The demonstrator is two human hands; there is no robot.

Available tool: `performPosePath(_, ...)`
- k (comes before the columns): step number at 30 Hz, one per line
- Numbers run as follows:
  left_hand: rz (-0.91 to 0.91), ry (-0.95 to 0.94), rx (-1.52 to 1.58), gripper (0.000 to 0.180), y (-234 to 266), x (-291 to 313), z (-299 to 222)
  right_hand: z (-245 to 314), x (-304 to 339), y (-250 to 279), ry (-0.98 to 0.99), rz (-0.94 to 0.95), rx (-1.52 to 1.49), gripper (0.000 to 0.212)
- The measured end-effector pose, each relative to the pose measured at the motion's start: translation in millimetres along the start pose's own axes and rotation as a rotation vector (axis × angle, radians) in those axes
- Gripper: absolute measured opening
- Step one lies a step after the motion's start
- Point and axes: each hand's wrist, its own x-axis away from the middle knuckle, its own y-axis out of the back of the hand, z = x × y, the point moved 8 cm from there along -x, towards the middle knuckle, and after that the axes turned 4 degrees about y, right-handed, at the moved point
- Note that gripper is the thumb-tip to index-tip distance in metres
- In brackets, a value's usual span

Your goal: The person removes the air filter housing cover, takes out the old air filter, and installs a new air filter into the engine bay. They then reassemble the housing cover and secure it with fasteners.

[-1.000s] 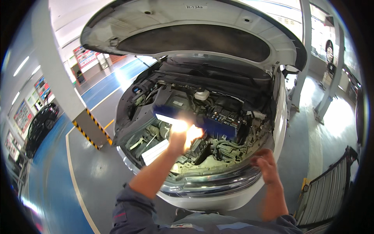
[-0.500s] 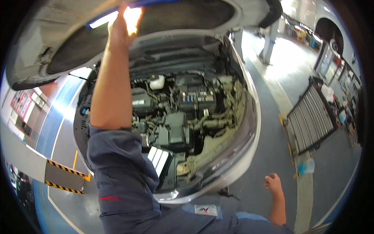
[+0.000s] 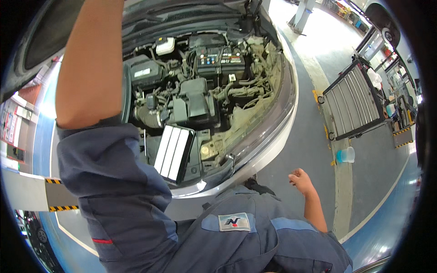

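My left forearm [image 3: 93, 59] reaches up past the top edge, so my left hand is out of view. Low at the right, beside the front of the car [image 3: 280, 141], my right hand [image 3: 302, 180] hangs with curled fingers. Nothing shows in it, and it touches nothing. An air filter [image 3: 171, 154] with white pleated strips and a dark frame leans at the near side of the engine bay. Behind it are a black air box [image 3: 193, 98], a dark battery [image 3: 220, 61] and a white fluid reservoir [image 3: 165, 47]. The raised bonnet [image 3: 50, 34] shows at upper left.
A tool cabinet [image 3: 353, 102] with grey drawers stands on the right. Near it on the floor is a clear and blue plastic container [image 3: 346, 155]. A lift post [image 3: 302, 16] rises at the back; striped guards [image 3: 63, 208] mark a base at left.
The view has shifted, so the engine bay sits higher and further left. My left hand, earlier on a lit lamp under the bonnet, has left the picture with it. My right hand remains curled.
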Motion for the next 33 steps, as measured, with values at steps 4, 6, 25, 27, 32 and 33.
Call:
performPosePath(4,0.059,0.112,-0.323,0.038,-5,56,5,21,-13,-24,0.071,0.151,0.058,0.042)
performPosePath(6,0.137,0.227,-0.565,0.039,-3,106,25,33,-25,-32,0.14,0.201,0.202,0.045)
performPosePath(25,-0.31,0.912,-1.898,0.126,122,561,195,214,-12,-202,0.258,1.428,0.066,0.037)
performPosePath(27,-0.32,0.988,-1.785,0.124,129,554,188,233,8,-224,0.376,1.531,0.083,0.038)
performPosePath(32,-0.602,0.898,-0.431,0.117,106,577,167,266,17,-253,0.392,1.253,-0.044,0.054)
performPosePath(33,-0.571,0.779,-0.192,0.115,89,580,169,271,18,-257,0.33,1.196,-0.176,0.065)
